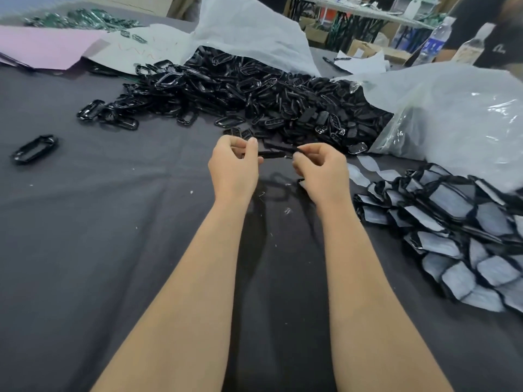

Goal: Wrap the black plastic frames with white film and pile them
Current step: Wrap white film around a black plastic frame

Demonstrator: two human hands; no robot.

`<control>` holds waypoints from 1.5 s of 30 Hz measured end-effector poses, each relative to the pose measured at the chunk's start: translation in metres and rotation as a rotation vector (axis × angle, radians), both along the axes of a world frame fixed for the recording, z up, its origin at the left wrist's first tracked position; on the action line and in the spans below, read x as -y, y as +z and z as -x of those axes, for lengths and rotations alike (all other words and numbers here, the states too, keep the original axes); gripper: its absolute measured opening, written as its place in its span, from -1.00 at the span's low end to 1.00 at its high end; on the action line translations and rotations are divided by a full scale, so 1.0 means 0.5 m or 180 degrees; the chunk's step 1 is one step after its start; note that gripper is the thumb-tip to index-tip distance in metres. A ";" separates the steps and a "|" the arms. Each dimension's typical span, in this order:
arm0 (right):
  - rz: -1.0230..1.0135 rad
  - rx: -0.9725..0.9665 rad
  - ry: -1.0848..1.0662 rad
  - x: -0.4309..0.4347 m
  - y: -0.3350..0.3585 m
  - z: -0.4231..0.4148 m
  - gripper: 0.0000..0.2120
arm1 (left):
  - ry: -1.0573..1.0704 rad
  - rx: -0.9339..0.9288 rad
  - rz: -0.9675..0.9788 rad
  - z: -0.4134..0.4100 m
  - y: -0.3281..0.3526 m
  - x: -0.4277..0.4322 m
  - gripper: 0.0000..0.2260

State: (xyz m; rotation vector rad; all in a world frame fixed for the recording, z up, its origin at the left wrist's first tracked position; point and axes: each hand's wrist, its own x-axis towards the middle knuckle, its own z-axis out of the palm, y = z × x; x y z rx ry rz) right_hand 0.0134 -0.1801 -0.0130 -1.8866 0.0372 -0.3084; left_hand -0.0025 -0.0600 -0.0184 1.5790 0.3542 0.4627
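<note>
- A single black plastic frame is held in the air between both hands, just above the table and right in front of the loose heap. Only its thin edge faces the camera, so I cannot tell whether any film is on it.
- The left hand pinches the frame's left end between thumb and forefinger, with the other fingers folded in toward the palm.
- The right hand pinches the right end with curled fingertips. A small pale fleck shows at that end.
- Both forearms are bare and reach in from the bottom edge.
- Just beyond the hands, a heap of bare black frames spreads across the table. Its far side lies at the mouth of a crumpled white bag, and its right side meets a clear plastic bag.
- Right of the right forearm sits a pile of wrapped frames, black-edged with white film faces, overlapping like scales.
- A few strips of white film lie flat between the right hand and that pile.
- A lone frame lies far to the left, well apart from the heap.
- A dark grey cloth covers the table, dotted with small white specks.
- At the far left edge lies a pink sheet, with a scatter of green parts beyond it.
- At the top right stands a water bottle, beside a person in a dark top.
</note>
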 end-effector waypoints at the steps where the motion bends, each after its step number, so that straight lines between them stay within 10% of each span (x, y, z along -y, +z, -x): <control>1: -0.0094 0.0036 -0.0059 0.004 0.001 -0.002 -0.80 | 0.0034 -0.0007 -0.0296 0.001 -0.001 -0.003 -0.95; 9: -0.0905 -0.0053 0.0070 -0.003 0.010 0.001 -0.91 | 0.0363 -0.0271 -0.2620 0.003 -0.012 0.002 -0.75; 24: -0.0187 0.0160 0.0950 -0.020 0.032 0.022 -0.76 | -0.0457 0.0266 -0.0068 -0.007 0.011 0.018 -0.81; 27: -0.0613 0.0053 0.0152 -0.005 0.034 0.013 -0.73 | -0.0224 0.0340 0.0532 -0.008 0.008 0.005 -0.85; 30: 0.0384 -0.0019 -0.0888 0.032 0.019 0.005 -0.73 | 0.0055 0.0347 0.0863 -0.010 0.007 -0.009 -0.78; 38: 0.1975 -0.0607 -0.0925 0.048 -0.001 -0.006 -0.65 | 0.0203 0.0292 0.0745 -0.015 -0.003 -0.012 -0.84; 45: 0.2009 -0.0134 -0.0287 0.005 0.013 -0.005 -0.67 | 0.0244 0.0250 0.0813 -0.016 -0.002 -0.002 -0.85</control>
